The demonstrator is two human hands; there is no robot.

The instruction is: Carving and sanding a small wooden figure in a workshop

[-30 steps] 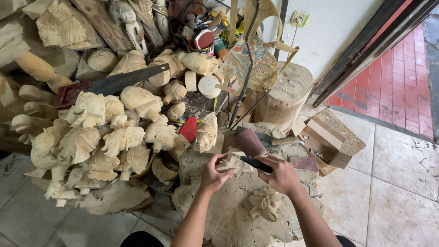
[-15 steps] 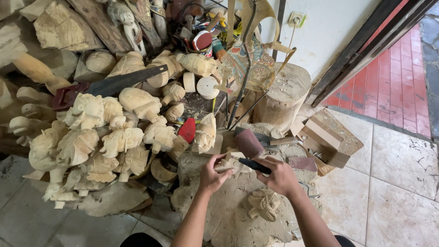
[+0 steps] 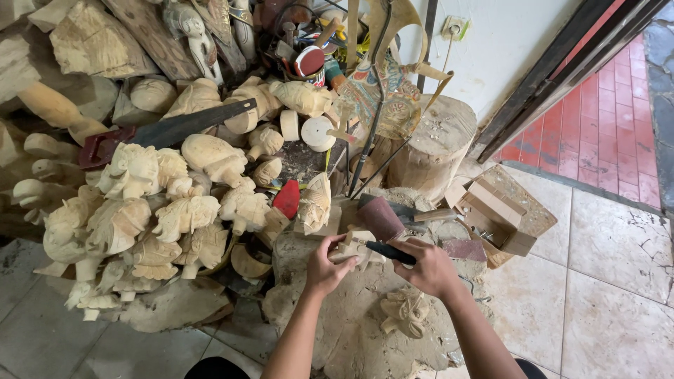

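My left hand (image 3: 325, 267) grips a small pale wood carving (image 3: 356, 247) and presses it on the rough wooden work block (image 3: 358, 330). My right hand (image 3: 430, 267) is closed around a black-handled carving tool (image 3: 388, 252) whose tip points left and meets the carving. A second small carved piece (image 3: 405, 313) lies on the block just below my right wrist. A dark red-brown mallet (image 3: 384, 218) rests just beyond my hands.
A big heap of pale carved figures (image 3: 151, 210) fills the left. A hand saw (image 3: 168, 130) lies across it. A tree stump (image 3: 437, 144) stands behind, with a painted flat figure (image 3: 382, 95). A low wooden box (image 3: 502, 217) sits right on the tiled floor (image 3: 604, 281).
Both hands stay on the small carving with only slight shifts; the tool tip works against it. Nothing else has moved.
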